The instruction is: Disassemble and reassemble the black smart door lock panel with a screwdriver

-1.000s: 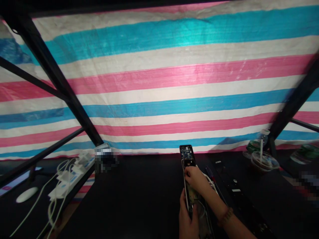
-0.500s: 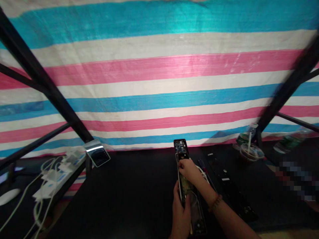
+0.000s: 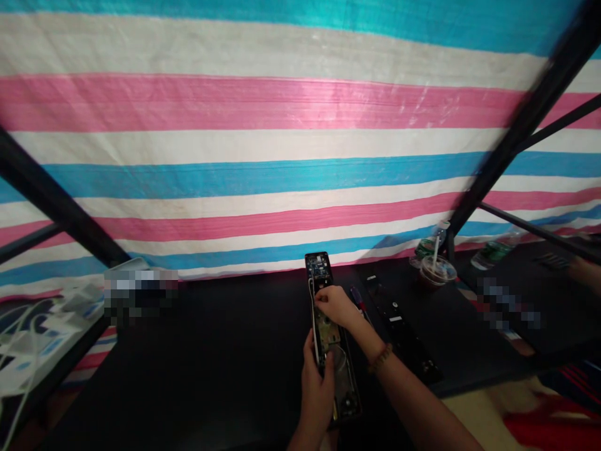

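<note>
A long, narrow black electronic device housing point(image 3: 346, 382) lies opened on the dark table, pointing away from me. A circuit board point(image 3: 318, 265) shows at its far end, and a pale cable point(image 3: 313, 313) runs along its left edge. My left hand point(image 3: 318, 382) is wrapped around the near left side, thumb over the top edge. Over the middle of the housing, my right hand point(image 3: 334, 305) has its fingers pinched together close to the inner parts; whatever is between the fingertips is too small to tell.
Right of the housing lie a screwdriver point(image 3: 357, 297) and a long black panel point(image 3: 406, 338). Beyond are a drink cup with a straw point(image 3: 437, 270) and plastic bottles point(image 3: 493, 254). A power strip with white cables point(image 3: 51, 338) sits left. Another person's hand point(image 3: 586, 270) shows far right.
My view has swung to the right, so everything sits further left in the picture. Both hands keep nearly the same places on the housing, the right one still pinched over its middle.
</note>
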Tool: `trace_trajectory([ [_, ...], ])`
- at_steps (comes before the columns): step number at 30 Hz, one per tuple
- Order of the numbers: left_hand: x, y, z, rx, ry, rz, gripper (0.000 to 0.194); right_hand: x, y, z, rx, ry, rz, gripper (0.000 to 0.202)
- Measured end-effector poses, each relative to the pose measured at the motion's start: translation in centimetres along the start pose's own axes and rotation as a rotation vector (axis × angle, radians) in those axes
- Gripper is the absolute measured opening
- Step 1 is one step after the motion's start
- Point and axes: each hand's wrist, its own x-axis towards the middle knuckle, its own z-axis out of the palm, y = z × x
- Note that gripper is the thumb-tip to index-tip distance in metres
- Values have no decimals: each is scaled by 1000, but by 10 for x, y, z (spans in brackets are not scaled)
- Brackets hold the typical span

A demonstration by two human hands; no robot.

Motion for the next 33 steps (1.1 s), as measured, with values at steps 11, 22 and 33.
trace_trajectory([
  [11,-1,-5,0,-5,-15,35,62,2,0,13,-87,23,16,18],
  [22,1,-5,1,29,7,28,61,-1,-2,17,-145,18,33,13],
  [33,-4,-3,1,-8,9,18,64,2,-1,16,-189,-29,-25,12],
])
